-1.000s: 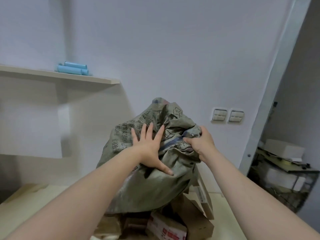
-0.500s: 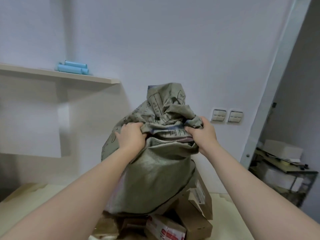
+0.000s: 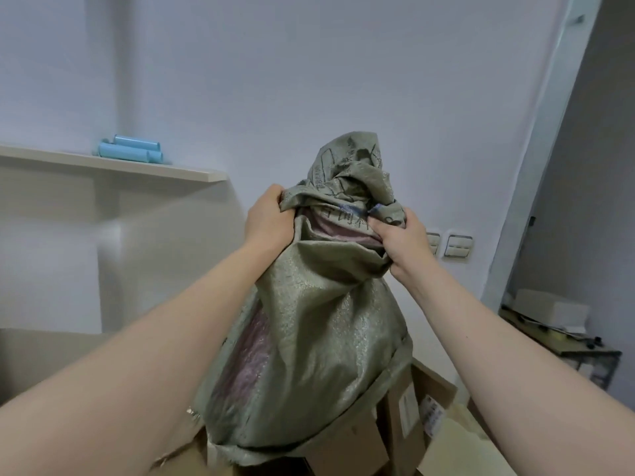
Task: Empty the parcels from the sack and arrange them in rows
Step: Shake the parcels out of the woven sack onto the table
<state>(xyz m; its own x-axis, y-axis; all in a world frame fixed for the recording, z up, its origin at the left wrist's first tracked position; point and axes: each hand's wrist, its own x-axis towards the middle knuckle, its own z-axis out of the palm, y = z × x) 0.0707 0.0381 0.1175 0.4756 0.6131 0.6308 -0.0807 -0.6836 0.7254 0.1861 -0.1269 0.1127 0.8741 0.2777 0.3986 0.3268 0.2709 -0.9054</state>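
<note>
A grey-green woven sack (image 3: 319, 341) with black print hangs upside down in front of me, bunched at its top. My left hand (image 3: 269, 219) grips the bunched cloth on the left. My right hand (image 3: 400, 240) grips it on the right. Something pinkish shows through the weave inside. Brown cardboard parcels (image 3: 398, 424) with white labels spill out from under the sack's open lower end onto the floor. The rest of what the sack holds is hidden.
A pale shelf (image 3: 113, 166) on the left wall carries light blue tubes (image 3: 132, 153). Two wall switches (image 3: 458, 247) sit behind my right hand. A low stand with a white box (image 3: 553, 310) is at the far right, past a door frame.
My left hand went from lying flat on the sack to gripping its cloth. Both hands have lifted the sack higher, and more cardboard parcels show beneath it.
</note>
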